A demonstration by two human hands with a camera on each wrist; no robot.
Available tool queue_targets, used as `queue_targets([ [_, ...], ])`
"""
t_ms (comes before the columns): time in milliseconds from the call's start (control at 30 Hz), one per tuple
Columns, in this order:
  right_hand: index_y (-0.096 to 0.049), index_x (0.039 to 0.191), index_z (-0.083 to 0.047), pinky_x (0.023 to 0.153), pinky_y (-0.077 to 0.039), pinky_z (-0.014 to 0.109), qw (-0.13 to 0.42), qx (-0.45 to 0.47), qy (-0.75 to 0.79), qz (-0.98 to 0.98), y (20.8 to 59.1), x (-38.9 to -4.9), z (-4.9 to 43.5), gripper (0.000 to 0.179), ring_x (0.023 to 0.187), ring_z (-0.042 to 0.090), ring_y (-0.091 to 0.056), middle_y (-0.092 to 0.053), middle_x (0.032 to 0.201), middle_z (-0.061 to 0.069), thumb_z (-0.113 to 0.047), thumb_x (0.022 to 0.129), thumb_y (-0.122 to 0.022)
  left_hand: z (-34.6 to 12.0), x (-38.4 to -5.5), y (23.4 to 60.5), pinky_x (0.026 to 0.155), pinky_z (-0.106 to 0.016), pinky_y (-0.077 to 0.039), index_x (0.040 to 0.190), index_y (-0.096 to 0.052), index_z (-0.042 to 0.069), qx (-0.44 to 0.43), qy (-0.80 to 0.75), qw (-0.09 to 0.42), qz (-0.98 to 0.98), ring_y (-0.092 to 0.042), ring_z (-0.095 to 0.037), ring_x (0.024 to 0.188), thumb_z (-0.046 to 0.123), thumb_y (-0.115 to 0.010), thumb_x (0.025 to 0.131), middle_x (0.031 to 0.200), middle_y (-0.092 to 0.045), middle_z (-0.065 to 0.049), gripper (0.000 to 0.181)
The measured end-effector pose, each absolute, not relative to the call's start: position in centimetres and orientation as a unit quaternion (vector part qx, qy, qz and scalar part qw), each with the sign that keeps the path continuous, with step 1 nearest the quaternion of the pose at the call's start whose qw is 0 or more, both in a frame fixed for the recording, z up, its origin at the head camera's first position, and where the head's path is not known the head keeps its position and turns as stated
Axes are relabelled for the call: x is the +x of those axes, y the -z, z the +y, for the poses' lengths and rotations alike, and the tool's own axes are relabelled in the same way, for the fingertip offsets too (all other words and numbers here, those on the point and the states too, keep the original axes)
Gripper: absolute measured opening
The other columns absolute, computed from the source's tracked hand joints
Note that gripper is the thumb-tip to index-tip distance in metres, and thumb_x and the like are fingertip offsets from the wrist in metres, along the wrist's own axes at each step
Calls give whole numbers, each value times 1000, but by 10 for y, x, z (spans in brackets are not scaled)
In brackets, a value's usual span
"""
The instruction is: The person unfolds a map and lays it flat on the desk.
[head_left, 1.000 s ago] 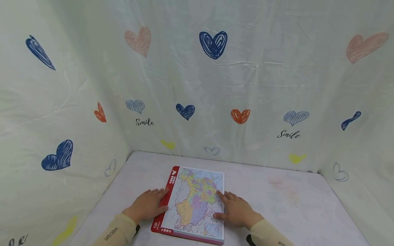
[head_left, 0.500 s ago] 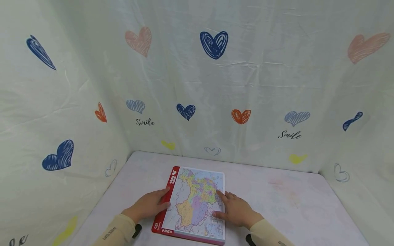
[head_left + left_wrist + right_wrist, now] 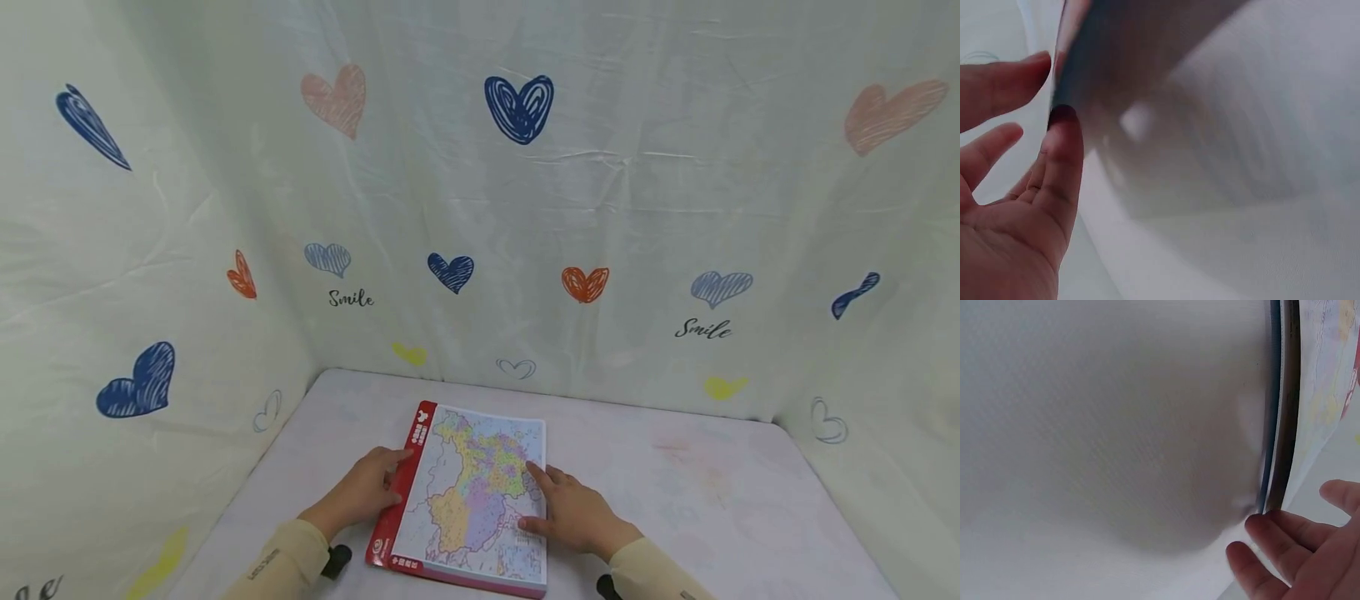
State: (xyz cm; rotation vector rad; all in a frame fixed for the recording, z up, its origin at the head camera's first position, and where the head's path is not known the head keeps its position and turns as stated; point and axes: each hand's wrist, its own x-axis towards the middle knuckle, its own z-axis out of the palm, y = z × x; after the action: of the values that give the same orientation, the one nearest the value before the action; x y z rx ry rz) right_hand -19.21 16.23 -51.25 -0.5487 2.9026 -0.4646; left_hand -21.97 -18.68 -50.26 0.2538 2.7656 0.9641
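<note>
A flat map board (image 3: 480,492) with a coloured map and a red strip (image 3: 403,487) down its left side lies on the table, thick at its near edge. My left hand (image 3: 363,487) pinches the red strip, with a finger on its face. In the left wrist view, fingers (image 3: 1063,144) touch the dark underside of a board, and that edge stands off the table. My right hand (image 3: 576,512) rests on the right side, thumb and index finger on the map. Its other fingertips (image 3: 1257,525) touch the layered side edge in the right wrist view.
A pale table (image 3: 705,492) extends to both sides and behind the board. White curtains (image 3: 622,208) with printed hearts enclose its back and sides. A black strap piece (image 3: 337,561) sits at the left wrist.
My left fingers have gone from lying spread over the red strip to gripping its edge. The board's left side has risen slightly. The right hand stays nearly still.
</note>
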Motion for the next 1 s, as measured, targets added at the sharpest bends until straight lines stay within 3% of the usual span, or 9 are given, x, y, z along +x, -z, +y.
queue_targets([
  [133,-40,151,-7,89,-49,58,58,-183,192,962,512,-193,163,92,119,46,-55,-44,144,28,-52,80,-78,-186,-220,500,71,-32,-55,141,-56,9,79,-345,107,929,-54,-18,88,0,-82,77,118,-56,-9,70],
  [333,-39,150,0,98,-45,55,45,-157,289,943,514,-200,163,96,119,44,-54,-42,144,29,-27,73,-90,-184,-220,495,70,-33,-53,139,-57,6,68,-369,125,918,-54,-20,87,-1,-82,75,102,-58,-4,69],
  [500,-40,148,0,81,-54,40,56,-116,390,912,508,-204,160,94,94,25,-62,-52,129,24,-13,70,-90,-184,-220,496,70,-33,-52,139,-57,3,77,-380,131,912,-53,-20,87,0,-84,74,99,-58,-4,70],
  [567,-38,149,1,75,-54,36,75,-108,433,892,505,-205,162,94,90,21,-62,-57,121,19,-10,71,-89,-184,-220,497,71,-33,-52,139,-57,4,77,-383,135,911,-53,-20,90,1,-85,74,103,-59,-5,71],
  [700,-31,152,3,79,-52,35,120,-109,495,854,503,-207,165,97,91,21,-63,-64,110,11,-9,74,-87,-183,-220,495,73,-33,-51,140,-57,6,73,-385,144,909,-51,-22,94,3,-85,74,109,-59,-5,72],
  [1000,-27,154,3,89,-49,42,159,-127,498,843,503,-206,169,100,92,19,-61,-62,117,10,-11,75,-87,-184,-220,493,68,-33,-51,143,-53,6,71,-405,171,896,-52,-21,87,4,-85,74,96,-55,-5,76],
])
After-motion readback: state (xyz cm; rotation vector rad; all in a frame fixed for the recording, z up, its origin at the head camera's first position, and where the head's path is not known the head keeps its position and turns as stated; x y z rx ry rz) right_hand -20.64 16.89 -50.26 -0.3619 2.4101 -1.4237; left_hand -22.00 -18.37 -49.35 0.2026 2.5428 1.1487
